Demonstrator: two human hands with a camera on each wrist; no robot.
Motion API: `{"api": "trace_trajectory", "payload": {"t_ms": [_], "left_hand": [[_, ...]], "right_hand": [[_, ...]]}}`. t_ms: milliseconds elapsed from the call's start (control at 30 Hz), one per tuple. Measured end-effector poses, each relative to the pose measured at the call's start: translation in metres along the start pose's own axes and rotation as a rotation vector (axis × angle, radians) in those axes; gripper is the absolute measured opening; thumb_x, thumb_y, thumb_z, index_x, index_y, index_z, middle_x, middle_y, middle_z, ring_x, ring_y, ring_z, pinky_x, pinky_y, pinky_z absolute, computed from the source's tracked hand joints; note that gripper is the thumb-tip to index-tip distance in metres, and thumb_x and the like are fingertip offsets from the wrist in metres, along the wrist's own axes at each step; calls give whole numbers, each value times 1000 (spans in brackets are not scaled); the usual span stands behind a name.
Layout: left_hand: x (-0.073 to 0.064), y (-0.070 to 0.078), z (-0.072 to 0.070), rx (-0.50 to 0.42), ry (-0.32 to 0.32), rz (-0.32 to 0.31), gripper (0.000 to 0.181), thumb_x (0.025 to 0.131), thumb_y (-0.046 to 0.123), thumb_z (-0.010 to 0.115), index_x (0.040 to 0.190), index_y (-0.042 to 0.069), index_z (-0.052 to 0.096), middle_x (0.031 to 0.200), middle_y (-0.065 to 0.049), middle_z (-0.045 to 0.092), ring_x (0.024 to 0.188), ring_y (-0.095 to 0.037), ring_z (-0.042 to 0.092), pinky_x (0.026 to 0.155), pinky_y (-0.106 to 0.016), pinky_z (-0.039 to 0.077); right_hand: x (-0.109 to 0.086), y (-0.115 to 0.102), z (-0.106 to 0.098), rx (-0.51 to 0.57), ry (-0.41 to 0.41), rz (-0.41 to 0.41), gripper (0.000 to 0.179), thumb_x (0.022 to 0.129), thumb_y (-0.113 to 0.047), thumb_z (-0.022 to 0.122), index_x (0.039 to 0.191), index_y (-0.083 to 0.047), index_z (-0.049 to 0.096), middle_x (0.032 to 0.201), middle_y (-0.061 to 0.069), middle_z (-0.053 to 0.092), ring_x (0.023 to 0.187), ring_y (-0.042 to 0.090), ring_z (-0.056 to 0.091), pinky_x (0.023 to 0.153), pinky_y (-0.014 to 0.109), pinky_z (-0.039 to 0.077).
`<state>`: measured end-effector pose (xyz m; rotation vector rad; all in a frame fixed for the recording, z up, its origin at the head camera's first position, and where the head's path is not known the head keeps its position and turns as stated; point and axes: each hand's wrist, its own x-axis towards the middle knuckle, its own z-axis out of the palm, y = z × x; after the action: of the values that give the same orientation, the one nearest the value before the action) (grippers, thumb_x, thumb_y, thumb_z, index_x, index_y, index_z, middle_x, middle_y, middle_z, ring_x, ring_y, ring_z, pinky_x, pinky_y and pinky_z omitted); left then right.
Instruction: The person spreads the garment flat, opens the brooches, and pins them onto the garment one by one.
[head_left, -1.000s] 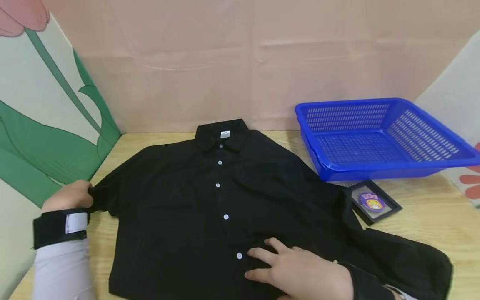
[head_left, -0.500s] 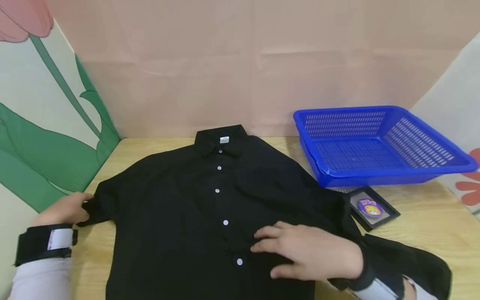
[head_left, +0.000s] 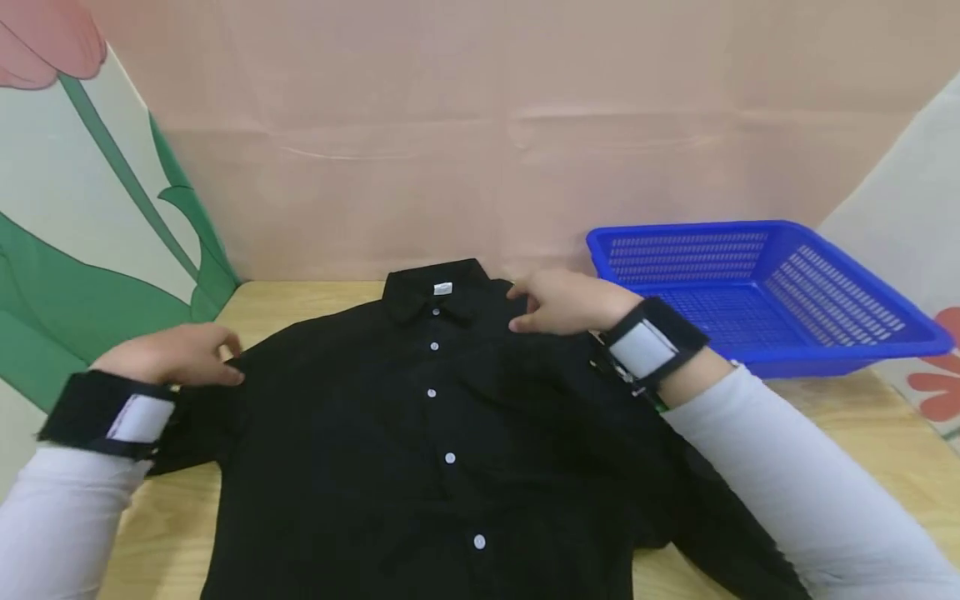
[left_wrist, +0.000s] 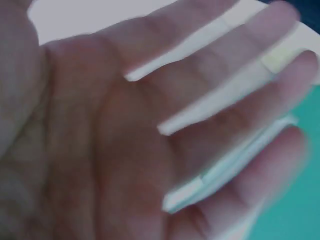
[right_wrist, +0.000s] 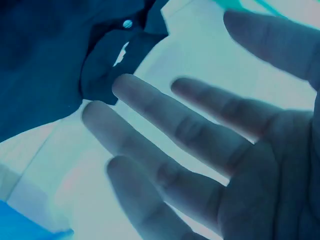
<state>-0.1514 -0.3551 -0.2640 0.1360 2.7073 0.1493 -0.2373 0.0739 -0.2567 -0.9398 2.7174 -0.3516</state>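
A black button-up shirt [head_left: 337,433] lies front up on the wooden table, its collar [head_left: 438,292] toward the back wall. White buttons run down its middle. At the shirt's left side, my left hand [head_left: 176,354] hovers by the short-looking sleeve; the left wrist view shows its fingers [left_wrist: 215,100] spread and holding nothing. My right hand [head_left: 573,302] is beside the collar, over the right shoulder. Its spread fingers [right_wrist: 160,115] hold nothing in the right wrist view, where the collar appears just past the fingertips. My right forearm covers part of the right sleeve [head_left: 727,517].
A blue plastic basket [head_left: 847,350] with slotted walls stands at the back right, close behind my right wrist. Behind the wooden table [head_left: 315,296] rises a pinkish-beige backdrop [head_left: 360,167]. Flower-printed panels [head_left: 82,258] flank it on both sides.
My left hand has released the sleeve end and moved up and right. My right hand has gone from the shirt's lower front up beside the collar. My forearm now hides the small black frame.
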Motion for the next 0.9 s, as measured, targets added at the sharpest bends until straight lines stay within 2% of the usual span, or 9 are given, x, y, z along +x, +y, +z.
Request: {"api": "trace_trajectory", "payload": {"t_ms": [133,200,333,467,533,600,700,800,900], "left_hand": [[43,41,-12,-8,139,143,39,93,21,63,120,-6,61,108,-24,68,95,-34,66,79,-47,53],[69,58,-13,-32,187,179,38,93,20,61,120,-6,62,112,-25,67,99,-34,65,83,-48,52],[126,75,-3,-124,230,98,47,95,21,59,133,-7,54,109,-22,69,95,-31,66,88,-46,52],[179,79,18,-289,215,-41,66,96,27,63,146,-9,38,72,-7,64,63,-17,62,69,-32,51],[199,79,32,-407,191,-59,67,96,26,65,146,-9,38,71,-5,60,57,-12,56,60,-27,47],[212,78,43,-506,185,-57,60,95,23,67,142,-6,44,73,-4,57,56,-11,52,56,-24,45],[221,77,53,-625,197,-18,47,95,17,66,136,-3,51,72,-3,56,53,-9,50,52,-22,44],[223,79,53,-687,226,-17,43,96,12,64,135,-3,52,59,1,51,45,-8,50,48,-21,43],[223,82,49,-758,219,-25,37,96,7,62,130,-6,52,54,2,54,41,-7,53,44,-20,45]], "right_hand": [[42,11,0,139,-15,84,51,97,-24,61,139,3,51,113,18,69,91,25,67,81,38,55],[65,20,6,239,-19,137,54,98,-24,60,142,4,46,102,16,71,78,21,68,70,32,55],[105,43,23,427,-23,229,58,99,-21,58,147,7,38,79,10,73,57,14,64,52,24,49],[128,66,47,650,-63,326,69,102,-21,53,157,1,16,83,7,74,58,10,63,52,20,47],[135,75,62,776,-86,366,74,104,-20,49,159,-6,2,86,4,74,60,9,62,53,18,46],[141,82,73,867,-116,378,77,104,-18,48,160,-11,-5,86,4,74,61,9,61,54,18,45],[153,91,84,888,-166,380,74,104,-16,46,160,-13,-3,76,-3,70,58,9,57,51,17,42],[160,96,86,829,-191,374,58,104,-17,47,153,-7,17,71,-4,67,54,9,54,48,16,39],[158,96,86,779,-176,363,35,104,-20,50,130,-3,35,71,-4,68,54,8,57,46,17,37]]}}
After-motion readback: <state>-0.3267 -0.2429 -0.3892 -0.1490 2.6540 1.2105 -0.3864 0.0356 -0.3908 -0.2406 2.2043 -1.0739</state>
